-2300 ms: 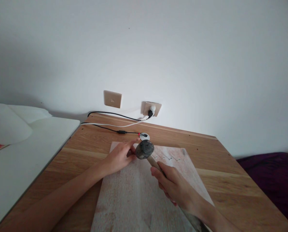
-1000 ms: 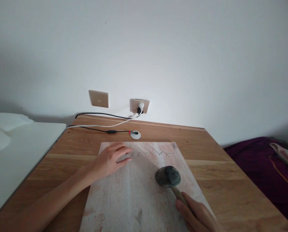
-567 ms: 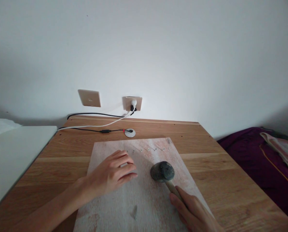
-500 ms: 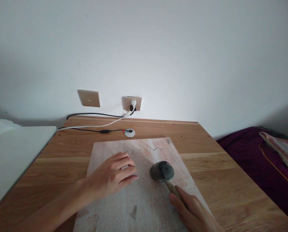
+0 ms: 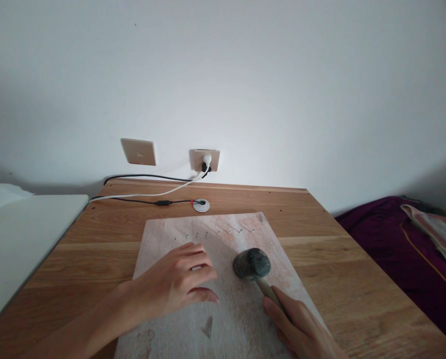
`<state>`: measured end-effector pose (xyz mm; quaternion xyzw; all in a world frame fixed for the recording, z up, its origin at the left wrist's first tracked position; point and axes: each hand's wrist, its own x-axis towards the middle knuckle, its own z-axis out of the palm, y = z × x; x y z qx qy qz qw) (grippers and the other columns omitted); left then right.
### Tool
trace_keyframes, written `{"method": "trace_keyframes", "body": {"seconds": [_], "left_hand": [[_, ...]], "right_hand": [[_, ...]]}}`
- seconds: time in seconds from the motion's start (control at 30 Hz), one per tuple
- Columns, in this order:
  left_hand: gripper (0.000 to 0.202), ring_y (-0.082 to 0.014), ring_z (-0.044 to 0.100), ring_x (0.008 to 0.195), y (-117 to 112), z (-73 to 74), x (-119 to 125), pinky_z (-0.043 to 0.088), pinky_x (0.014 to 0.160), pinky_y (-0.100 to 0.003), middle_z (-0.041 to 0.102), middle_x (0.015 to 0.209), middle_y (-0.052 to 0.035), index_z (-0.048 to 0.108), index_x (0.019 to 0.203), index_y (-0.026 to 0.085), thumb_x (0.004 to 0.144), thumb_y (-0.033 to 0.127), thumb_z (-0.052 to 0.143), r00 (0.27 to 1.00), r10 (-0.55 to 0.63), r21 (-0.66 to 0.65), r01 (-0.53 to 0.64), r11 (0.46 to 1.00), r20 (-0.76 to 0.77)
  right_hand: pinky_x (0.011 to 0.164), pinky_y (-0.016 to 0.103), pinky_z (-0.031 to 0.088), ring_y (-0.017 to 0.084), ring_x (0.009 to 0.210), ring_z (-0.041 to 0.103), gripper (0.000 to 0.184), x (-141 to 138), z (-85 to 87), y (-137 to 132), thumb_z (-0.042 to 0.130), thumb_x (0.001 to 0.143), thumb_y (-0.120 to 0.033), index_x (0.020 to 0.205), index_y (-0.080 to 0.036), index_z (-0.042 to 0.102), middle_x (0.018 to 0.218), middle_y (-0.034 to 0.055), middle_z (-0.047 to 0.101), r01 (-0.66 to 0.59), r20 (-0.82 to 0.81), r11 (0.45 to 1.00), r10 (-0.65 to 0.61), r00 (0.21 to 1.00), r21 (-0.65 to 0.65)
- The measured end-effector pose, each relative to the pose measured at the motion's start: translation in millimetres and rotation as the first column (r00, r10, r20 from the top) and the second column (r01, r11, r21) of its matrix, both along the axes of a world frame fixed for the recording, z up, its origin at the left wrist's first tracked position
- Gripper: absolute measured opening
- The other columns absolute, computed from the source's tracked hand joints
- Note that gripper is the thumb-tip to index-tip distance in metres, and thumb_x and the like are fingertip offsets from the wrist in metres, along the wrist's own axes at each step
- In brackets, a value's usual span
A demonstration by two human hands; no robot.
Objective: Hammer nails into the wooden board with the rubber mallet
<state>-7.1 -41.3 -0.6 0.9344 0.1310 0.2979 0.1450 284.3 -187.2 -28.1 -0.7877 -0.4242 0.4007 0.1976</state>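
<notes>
My right hand (image 5: 295, 319) is wrapped around the wooden handle of a rubber mallet (image 5: 251, 263), its dark head held over the right part of a pale, worn board (image 5: 163, 319). Over the board's left half is my left hand (image 5: 187, 274), fingers curved and thumb apart, with nothing seen in it. Several small nails or screws (image 5: 229, 231) stand in a row along the board's far edge. One larger nail or screw (image 5: 211, 327) is by itself near the middle front, a dark shadow beside it.
The board lies on a wooden tabletop (image 5: 342, 279). White and black cables (image 5: 151, 195) run across the back to a wall socket (image 5: 207, 160) and a round cable hole (image 5: 201, 205). A white surface (image 5: 28, 239) borders the left; purple cloth (image 5: 390, 224) lies at the right.
My left hand has shifted slightly down and toward me, its thumb lower and further from the fingers, uncovering more of the row's left end. The mallet has barely moved.
</notes>
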Motion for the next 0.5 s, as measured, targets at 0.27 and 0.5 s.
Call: {"method": "trace_keyframes", "body": {"seconds": [0.27,0.5], "left_hand": [[0.043,-0.0187,0.059,0.079,-3.5,-2.5,0.8,0.048,0.073,-0.032,0.067,0.083,-0.0035,0.068,0.092,0.016,0.093,0.059,0.069,1.0,-0.012,-0.002,0.012,1.0,-0.018],[0.026,-0.0187,0.061,0.077,-7.3,-3.6,2.7,0.048,0.074,-0.032,0.068,0.08,-0.0014,0.068,0.089,0.019,0.094,0.042,0.077,0.996,-0.046,-0.065,0.041,0.997,-0.081]], "right_hand": [[0.086,0.032,0.061,0.029,0.101,0.075,0.073,4.6,-11.0,-1.8,0.053,0.091,-0.075,0.14,-0.023,0.068,0.106,0.0061,0.078,-0.005,0.013,0.998,0.004,1.0,0.061],[0.076,0.032,0.063,0.028,0.091,0.076,0.074,3.1,-10.0,-2.2,0.053,0.09,-0.078,0.141,-0.025,0.067,0.108,0.0065,0.079,0.048,-0.04,0.999,-0.047,0.998,0.02]]}}
